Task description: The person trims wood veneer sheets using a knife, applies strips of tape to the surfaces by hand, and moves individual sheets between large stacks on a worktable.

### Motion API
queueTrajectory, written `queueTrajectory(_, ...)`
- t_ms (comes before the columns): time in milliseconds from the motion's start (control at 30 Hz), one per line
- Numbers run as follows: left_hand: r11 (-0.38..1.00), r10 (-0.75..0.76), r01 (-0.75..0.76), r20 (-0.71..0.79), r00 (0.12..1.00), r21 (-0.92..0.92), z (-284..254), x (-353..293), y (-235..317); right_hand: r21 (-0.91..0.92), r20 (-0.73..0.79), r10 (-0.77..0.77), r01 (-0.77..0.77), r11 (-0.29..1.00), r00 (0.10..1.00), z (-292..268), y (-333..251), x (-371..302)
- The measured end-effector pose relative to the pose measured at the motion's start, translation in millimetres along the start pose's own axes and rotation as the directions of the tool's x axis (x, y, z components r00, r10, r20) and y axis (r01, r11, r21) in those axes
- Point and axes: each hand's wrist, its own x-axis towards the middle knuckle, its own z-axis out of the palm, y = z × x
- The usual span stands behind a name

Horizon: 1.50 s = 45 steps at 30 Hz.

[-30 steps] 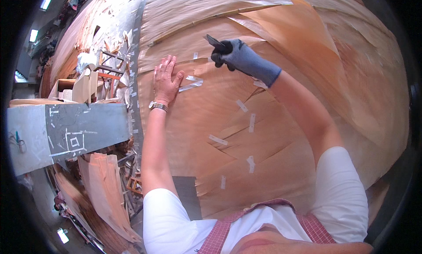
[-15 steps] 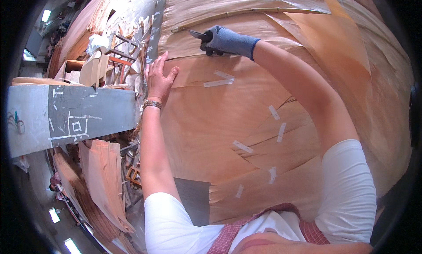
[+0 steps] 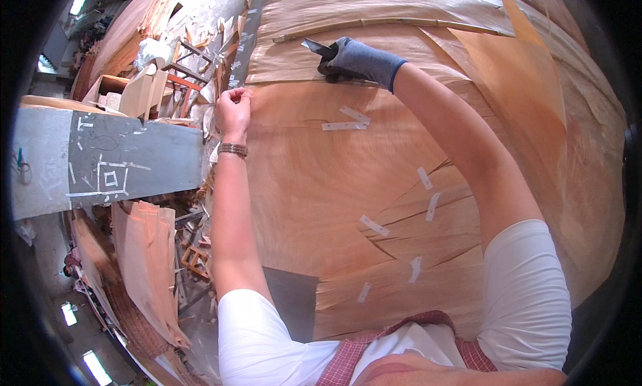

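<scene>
inside blue-grey glove (image 3: 369, 58), right hand (image 3: 349, 60) grips knife (image 3: 322, 50)

The left hand (image 3: 233, 112), flat and spread earlier, now curls, its thumb drawn to the fingers near the sheet's (image 3: 301, 179) edge. The tape strips (image 3: 344, 126), previously beside the thumb, lie well right of the fingers.

Your left hand (image 3: 233, 115) has its fingers (image 3: 234, 94) bent, with your left arm (image 3: 234, 225) running nearly straight below them. Your gloved right hand (image 3: 356, 60) is curled, your right arm (image 3: 468, 132) slanting down and rightward from its fingers.
</scene>
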Motion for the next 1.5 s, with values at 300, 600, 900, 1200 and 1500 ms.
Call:
queueTrajectory(300, 0.982, -0.185, 0.184, -0.008, 0.983, -0.03, 6.5, 0.6, 24.5, 0.012, -0.056, -0.001, 0.001, 1.0, 0.998, 3.0, 4.0, -0.7)
queueTrajectory(600, 0.826, 0.533, -0.49, -0.103, 0.84, 0.278, 9.6, -16.7, 29.3, -0.154, -0.094, -0.051, 0.036, 0.987, 0.994, -1.3, 2.5, -1.2)
queueTrajectory(900, 0.897, 0.433, -0.413, -0.123, 0.893, 0.158, 11.7, -11.1, 16.9, -0.233, 0.173, -0.281, 0.316, 0.92, 0.944, 57.6, -49.8, 73.4)
queueTrajectory(1200, 0.931, 0.347, -0.327, -0.109, 0.932, 0.163, 6.9, -8.3, 7.5, -0.588, 0.129, -0.224, 0.257, 0.767, 0.966, 86.3, -63.8, 92.7)
queueTrajectory(1500, 0.881, 0.425, -0.38, -0.117, 0.898, 0.282, 8.8, -11.7, 15.3, -0.673, 0.047, -0.336, 0.278, 0.685, 0.941, 91.0, -61.2, 98.9)
